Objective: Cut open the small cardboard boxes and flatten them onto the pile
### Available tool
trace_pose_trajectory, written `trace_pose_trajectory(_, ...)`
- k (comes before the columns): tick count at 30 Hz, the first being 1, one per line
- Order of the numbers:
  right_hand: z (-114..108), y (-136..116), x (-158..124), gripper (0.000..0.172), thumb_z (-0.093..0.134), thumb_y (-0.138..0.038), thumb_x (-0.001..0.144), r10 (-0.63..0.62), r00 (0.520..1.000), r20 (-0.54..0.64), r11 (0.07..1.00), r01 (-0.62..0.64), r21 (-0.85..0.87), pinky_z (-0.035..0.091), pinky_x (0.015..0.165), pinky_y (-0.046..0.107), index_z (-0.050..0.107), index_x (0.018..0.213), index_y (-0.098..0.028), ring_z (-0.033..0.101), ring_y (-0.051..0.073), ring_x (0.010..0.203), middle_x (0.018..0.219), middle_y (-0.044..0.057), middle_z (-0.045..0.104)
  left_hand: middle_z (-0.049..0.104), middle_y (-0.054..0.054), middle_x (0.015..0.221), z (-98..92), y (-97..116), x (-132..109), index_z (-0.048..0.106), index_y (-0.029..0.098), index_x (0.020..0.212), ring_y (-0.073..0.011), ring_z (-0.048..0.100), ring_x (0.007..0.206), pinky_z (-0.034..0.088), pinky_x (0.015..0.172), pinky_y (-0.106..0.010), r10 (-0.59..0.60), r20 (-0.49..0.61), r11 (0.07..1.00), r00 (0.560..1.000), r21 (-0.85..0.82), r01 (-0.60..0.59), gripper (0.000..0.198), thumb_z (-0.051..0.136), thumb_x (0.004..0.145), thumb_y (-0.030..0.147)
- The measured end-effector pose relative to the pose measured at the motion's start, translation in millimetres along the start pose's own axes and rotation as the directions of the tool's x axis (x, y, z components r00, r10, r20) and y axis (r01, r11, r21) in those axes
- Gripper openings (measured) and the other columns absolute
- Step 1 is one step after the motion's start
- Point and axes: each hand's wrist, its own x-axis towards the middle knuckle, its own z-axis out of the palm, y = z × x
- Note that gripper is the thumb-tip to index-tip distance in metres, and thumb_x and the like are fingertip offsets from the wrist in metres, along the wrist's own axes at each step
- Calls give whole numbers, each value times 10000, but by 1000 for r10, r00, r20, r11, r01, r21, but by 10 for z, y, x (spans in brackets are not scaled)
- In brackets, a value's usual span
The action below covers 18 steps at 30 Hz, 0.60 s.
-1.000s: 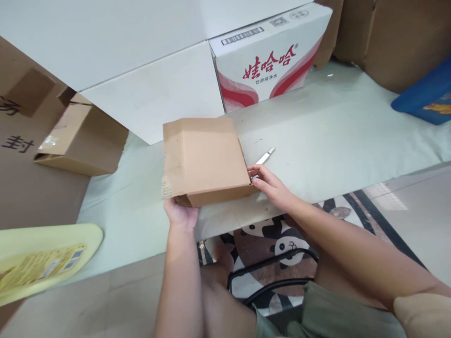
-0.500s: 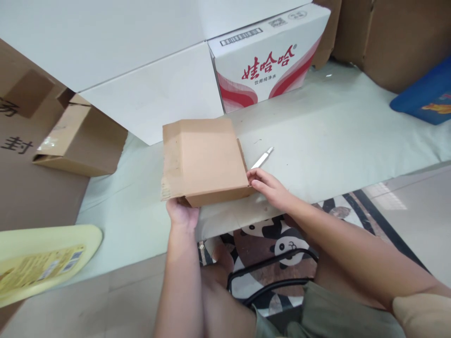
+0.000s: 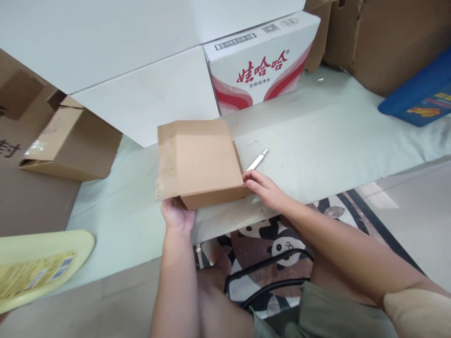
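Observation:
A small brown cardboard box (image 3: 200,162) rests at the near edge of the pale green mat (image 3: 317,141). My left hand (image 3: 176,216) grips its near left corner from below, with the fingers hidden under the flap. My right hand (image 3: 262,188) pinches the box's near right corner, fingers together. A white pen-like tool (image 3: 258,159) lies on the mat just behind my right hand.
A white carton with red lettering (image 3: 260,61) stands behind the box, large white panels (image 3: 141,94) to its left. Another brown box (image 3: 70,145) lies at the left, a yellow tray (image 3: 38,265) near left, a blue object (image 3: 419,98) far right. Below are a panda-print rug (image 3: 282,239) and a black frame.
The box and both hands keep their grip and have barely moved. The view has shifted a little, so everything sits slightly further left.

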Motion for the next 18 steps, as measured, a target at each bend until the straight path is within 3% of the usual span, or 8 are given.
trace_pose_trajectory(7, 8, 84, 2, 381, 541, -529, 917, -1, 999, -53, 998, 5, 69, 488, 908, 401, 559, 1137, -219, 611, 236, 1019, 1086, 82, 643, 762, -43, 979, 50, 50, -26, 743, 208, 953, -228, 697, 861, 554, 652, -284, -34, 20, 999, 999, -22, 34, 374, 730, 610, 358)
trace_pose_trajectory(10, 18, 115, 4, 423, 559, -543, 919, -20, 996, -89, 996, 28, 86, 507, 822, 368, 533, 1219, -246, 607, 190, 876, 1072, 59, 606, 746, -29, 893, 74, 76, -25, 738, 197, 943, -199, 683, 772, 532, 598, -264, -54, 10, 998, 998, -19, 55, 337, 726, 626, 311)
trace_pose_trajectory(13, 23, 126, 10, 370, 592, -523, 911, -50, 985, -168, 996, 61, 66, 495, 689, 329, 550, 1178, -271, 543, 145, 725, 1075, 43, 576, 730, -19, 843, 93, 90, -17, 728, 185, 923, -174, 667, 718, 517, 566, -244, -81, -31, 996, 996, -24, 81, 280, 686, 657, 260)
trace_pose_trajectory(18, 9, 120, 23, 346, 589, -486, 924, -61, 953, -297, 994, 85, 68, 515, 666, 347, 548, 1191, -271, 547, 162, 701, 978, 38, 599, 704, -28, 814, 105, 125, -14, 698, 168, 869, -166, 658, 674, 515, 516, -246, -126, -105, 992, 986, -42, 122, 171, 629, 730, 240)
